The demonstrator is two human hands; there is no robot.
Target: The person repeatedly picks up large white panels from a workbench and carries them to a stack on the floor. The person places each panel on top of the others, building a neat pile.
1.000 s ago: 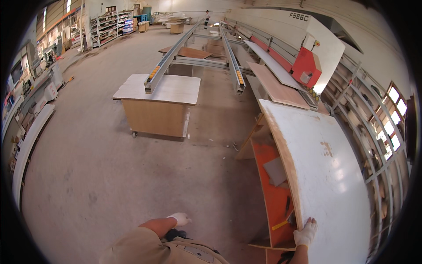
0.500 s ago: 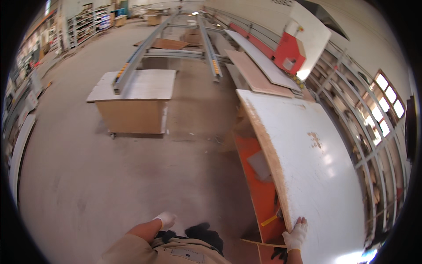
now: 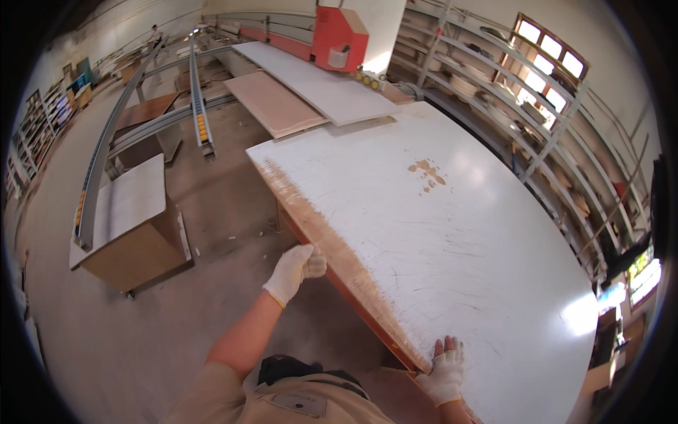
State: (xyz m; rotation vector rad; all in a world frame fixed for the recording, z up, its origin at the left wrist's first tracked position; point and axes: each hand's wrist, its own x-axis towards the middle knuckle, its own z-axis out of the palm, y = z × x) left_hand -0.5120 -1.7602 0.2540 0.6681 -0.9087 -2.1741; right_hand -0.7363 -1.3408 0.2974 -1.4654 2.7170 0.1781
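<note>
A large white-topped worktable [image 3: 466, 247] fills the right half of the view, its near-left edge worn down to bare brown board. My right hand [image 3: 445, 373], in a white fingerless glove, lies flat on the top by that edge with the fingers apart. Beside the worn edge, farther along, is my left hand [image 3: 293, 273], gloved in the same way. Its fingers are curled in and nothing shows in them; whether it touches the edge I cannot tell.
Two boards, a pinkish panel [image 3: 275, 104] and a long white panel [image 3: 318, 81], lie past the table's far end, beside a red machine housing [image 3: 340, 39]. Metal rails [image 3: 196, 99] stand left, near a white-topped wheeled cabinet [image 3: 131, 198]. Shelving racks [image 3: 487, 78] line the right.
My view has swung right, toward the tabletop. My left hand has risen from beside my body to the worn edge. My right hand stays resting on the table.
</note>
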